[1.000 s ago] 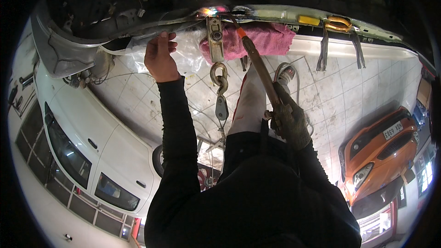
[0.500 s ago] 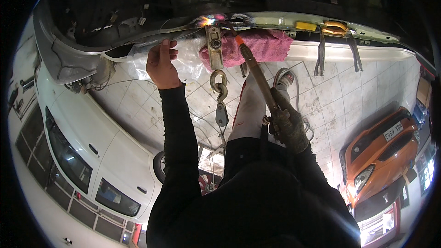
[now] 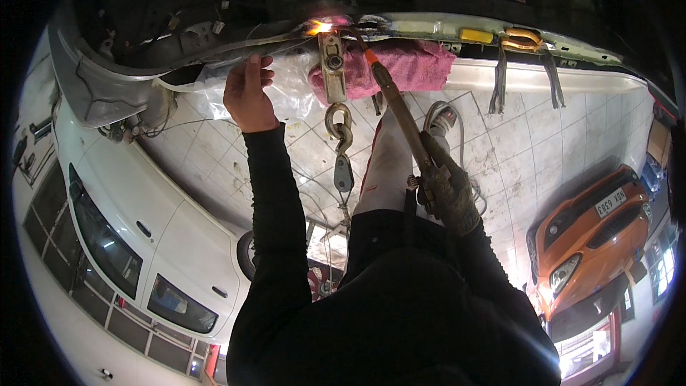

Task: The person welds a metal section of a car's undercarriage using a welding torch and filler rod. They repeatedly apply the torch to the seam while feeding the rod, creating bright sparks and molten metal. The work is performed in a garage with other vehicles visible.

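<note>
My gloved right hand (image 3: 450,196) is wrapped round the handle of a gas torch (image 3: 401,109). The torch slants up and left, and its thin tip ends beside a bright orange flame (image 3: 321,27) on the edge of a car body sill (image 3: 421,26). My bare left hand (image 3: 249,94) is raised left of the flame, thumb up and fingers curled. A thin wire rod (image 3: 296,51) runs from its fingertips toward the flame. Just below the flame, a metal pulling clamp (image 3: 332,75) grips the sill. A hook (image 3: 339,129) hangs from the clamp, joined to a pulley block (image 3: 344,174).
A pink towel (image 3: 418,68) and clear plastic sheet (image 3: 286,89) hang along the sill. Yellow-handled straps (image 3: 522,39) sit farther right. A hose (image 3: 463,136) lies by my foot on the tiled floor (image 3: 511,164). A white car (image 3: 164,221) stands left, an orange car (image 3: 593,243) right.
My left hand has shifted slightly left and up, with the rod. The flame on the sill looks more orange. The torch stays in nearly the same place.
</note>
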Demonstrator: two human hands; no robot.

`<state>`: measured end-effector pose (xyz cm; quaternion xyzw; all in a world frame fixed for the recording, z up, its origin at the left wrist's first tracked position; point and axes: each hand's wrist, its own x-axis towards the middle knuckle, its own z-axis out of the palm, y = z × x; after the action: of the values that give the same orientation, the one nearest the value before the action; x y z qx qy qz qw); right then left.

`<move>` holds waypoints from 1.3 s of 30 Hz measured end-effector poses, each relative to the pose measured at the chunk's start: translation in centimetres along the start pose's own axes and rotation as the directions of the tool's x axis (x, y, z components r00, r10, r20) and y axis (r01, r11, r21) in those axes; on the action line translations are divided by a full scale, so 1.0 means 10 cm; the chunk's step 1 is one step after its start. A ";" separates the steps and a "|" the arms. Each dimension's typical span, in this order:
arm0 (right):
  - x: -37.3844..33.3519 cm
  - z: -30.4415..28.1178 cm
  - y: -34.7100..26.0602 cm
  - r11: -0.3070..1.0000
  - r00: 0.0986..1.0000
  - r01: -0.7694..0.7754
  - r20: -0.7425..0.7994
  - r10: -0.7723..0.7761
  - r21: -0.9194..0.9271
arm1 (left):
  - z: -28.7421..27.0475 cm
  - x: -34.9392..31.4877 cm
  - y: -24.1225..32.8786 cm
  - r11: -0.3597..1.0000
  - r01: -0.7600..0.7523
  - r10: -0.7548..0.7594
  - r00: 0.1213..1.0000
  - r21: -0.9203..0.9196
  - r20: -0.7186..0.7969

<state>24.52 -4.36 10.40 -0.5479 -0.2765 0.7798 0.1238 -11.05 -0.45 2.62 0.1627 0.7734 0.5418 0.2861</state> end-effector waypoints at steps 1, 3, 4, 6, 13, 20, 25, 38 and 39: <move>-0.01 -0.01 0.00 1.000 1.000 -0.018 0.005 0.018 0.015 | 0.00 0.00 0.01 1.000 -0.014 0.014 1.000 0.017 -0.013; -0.02 0.00 -0.05 0.998 0.999 -0.052 0.017 0.052 0.047 | 0.01 -0.01 0.02 0.998 -0.044 0.046 0.998 0.051 -0.039; -0.02 0.01 -0.06 0.998 0.999 -0.048 0.012 0.048 0.047 | 0.02 -0.01 0.02 0.997 -0.062 0.064 0.997 0.041 -0.037; -0.01 0.01 -0.07 0.998 0.999 -0.041 0.002 0.041 0.047 | 0.02 -0.02 0.05 0.995 -0.099 0.100 0.994 0.022 -0.036; 0.00 0.00 -0.04 0.992 0.999 -0.053 0.016 0.051 0.114 | 0.05 0.02 0.01 1.000 -0.019 0.019 0.999 -0.011 -0.027; -0.01 -0.02 -0.06 0.991 0.997 -0.074 0.027 0.072 0.113 | 0.02 0.02 0.01 1.000 -0.010 0.009 0.999 -0.017 -0.031; 0.01 -0.01 -0.02 0.997 0.999 -0.035 -0.001 0.035 0.070 | 0.01 0.03 0.01 0.999 0.029 -0.030 0.999 -0.029 -0.033; -0.03 0.02 -0.14 0.997 0.999 -0.050 -0.011 0.051 0.055 | 0.33 -0.06 0.41 0.971 -0.192 0.204 0.976 0.141 -0.077; -0.02 0.01 -0.14 0.997 0.999 -0.053 0.001 0.053 0.059 | 0.36 -0.06 0.41 0.976 -0.189 0.199 0.976 0.105 -0.088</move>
<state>24.33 -3.36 11.40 -0.5514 -0.2387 0.7904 0.1192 -8.57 3.35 5.75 0.2244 0.7920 0.5366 0.1855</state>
